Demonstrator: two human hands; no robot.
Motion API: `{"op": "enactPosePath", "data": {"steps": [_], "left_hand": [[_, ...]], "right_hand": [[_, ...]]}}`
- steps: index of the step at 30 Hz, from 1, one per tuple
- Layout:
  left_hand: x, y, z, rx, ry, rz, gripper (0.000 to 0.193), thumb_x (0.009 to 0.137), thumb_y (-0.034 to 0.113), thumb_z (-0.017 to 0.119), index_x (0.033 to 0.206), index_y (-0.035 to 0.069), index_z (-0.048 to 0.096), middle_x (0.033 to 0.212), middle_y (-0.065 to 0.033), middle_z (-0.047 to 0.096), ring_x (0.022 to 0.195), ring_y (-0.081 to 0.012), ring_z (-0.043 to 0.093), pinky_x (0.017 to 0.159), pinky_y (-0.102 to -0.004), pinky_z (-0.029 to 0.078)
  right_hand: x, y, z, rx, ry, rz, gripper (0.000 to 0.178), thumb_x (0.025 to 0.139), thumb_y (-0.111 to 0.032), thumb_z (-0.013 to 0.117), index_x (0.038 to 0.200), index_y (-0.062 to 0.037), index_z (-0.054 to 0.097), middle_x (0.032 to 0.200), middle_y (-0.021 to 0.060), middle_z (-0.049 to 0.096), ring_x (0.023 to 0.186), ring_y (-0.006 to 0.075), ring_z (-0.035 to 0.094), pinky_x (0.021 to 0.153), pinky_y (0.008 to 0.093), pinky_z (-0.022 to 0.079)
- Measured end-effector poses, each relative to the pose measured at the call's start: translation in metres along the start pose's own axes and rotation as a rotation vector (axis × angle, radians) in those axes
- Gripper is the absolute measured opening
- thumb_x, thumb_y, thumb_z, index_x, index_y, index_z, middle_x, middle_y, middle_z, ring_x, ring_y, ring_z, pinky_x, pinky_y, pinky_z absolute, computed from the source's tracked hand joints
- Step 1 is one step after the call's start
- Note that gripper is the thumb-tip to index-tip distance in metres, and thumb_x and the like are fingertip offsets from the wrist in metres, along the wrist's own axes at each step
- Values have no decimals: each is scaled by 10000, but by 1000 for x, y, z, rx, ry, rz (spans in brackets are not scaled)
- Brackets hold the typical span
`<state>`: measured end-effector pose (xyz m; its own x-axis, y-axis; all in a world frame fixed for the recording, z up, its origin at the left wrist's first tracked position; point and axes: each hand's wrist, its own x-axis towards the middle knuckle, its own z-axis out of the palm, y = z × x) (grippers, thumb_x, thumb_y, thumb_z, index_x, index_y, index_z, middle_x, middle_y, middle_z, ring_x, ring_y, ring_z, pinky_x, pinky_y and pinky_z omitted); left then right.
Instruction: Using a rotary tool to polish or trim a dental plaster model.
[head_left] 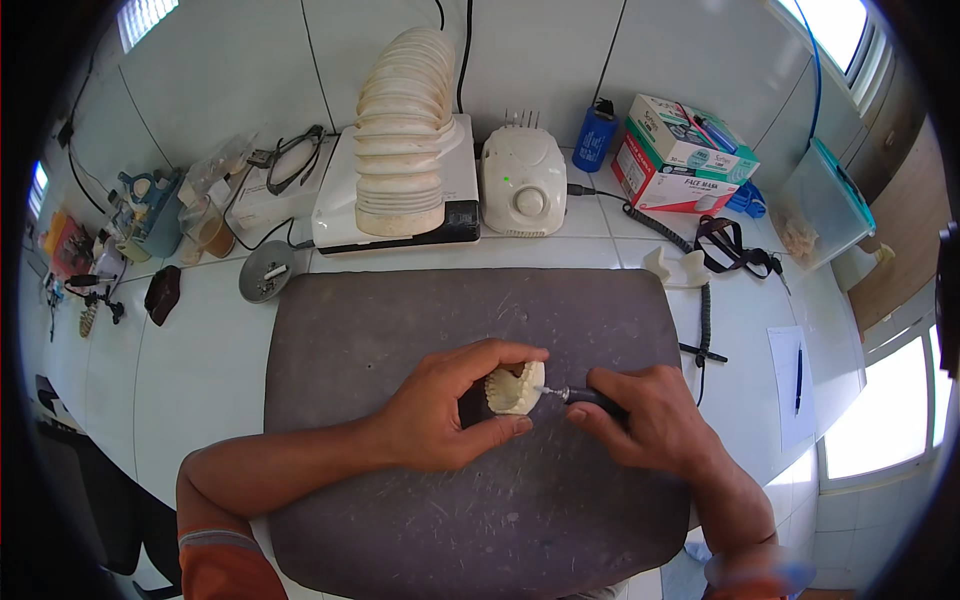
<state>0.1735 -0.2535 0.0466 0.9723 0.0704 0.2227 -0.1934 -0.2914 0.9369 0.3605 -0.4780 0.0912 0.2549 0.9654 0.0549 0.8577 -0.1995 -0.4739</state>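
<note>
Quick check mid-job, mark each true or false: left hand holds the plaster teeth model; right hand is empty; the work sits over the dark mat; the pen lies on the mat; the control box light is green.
1. The left hand holds the plaster teeth model. True.
2. The right hand is empty. False: it grips a rotary handpiece, tip at the model.
3. The work sits over the dark mat. True.
4. The pen lies on the mat. False: it lies on a paper sheet to the right.
5. The white control box shows a green light. True.
</note>
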Motion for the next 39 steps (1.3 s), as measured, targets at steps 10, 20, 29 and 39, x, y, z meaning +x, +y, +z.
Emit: {"op": "enactPosePath", "data": {"steps": [10,20,29,39], "left_hand": [[0,-1,0,10,4,-2,645,991,40,858,1582,14,603,1326,-102,726,1199,-148,711,1048,-334,584],[0,-1,0,25,10,6,642,986,32,860,1576,15,608,1303,-92,729,1176,-134,708,1021,-319,584],[0,0,0,13,4,-7,642,984,34,864,1573,13,609,1296,-90,730,1173,-133,707,1013,-319,584],[0,0,0,25,6,3,643,987,42,863,1576,11,606,1292,-92,733,1165,-133,707,1005,-318,585]], "right_hand": [[0,1,1,9,2,7,478,1079,-468,770,845,-72,638,649,140,665,574,428,653,569,521,478],[-1,-1,1,-13,-13,-1,470,1080,-482,764,878,-70,661,668,139,689,585,423,673,573,518,488],[-1,0,2,-8,-15,3,478,1072,-487,773,872,-68,660,667,143,687,586,426,672,580,520,489],[-1,-1,0,-6,-38,11,483,1077,-495,761,875,-67,657,672,143,696,590,426,675,586,521,491]]}}
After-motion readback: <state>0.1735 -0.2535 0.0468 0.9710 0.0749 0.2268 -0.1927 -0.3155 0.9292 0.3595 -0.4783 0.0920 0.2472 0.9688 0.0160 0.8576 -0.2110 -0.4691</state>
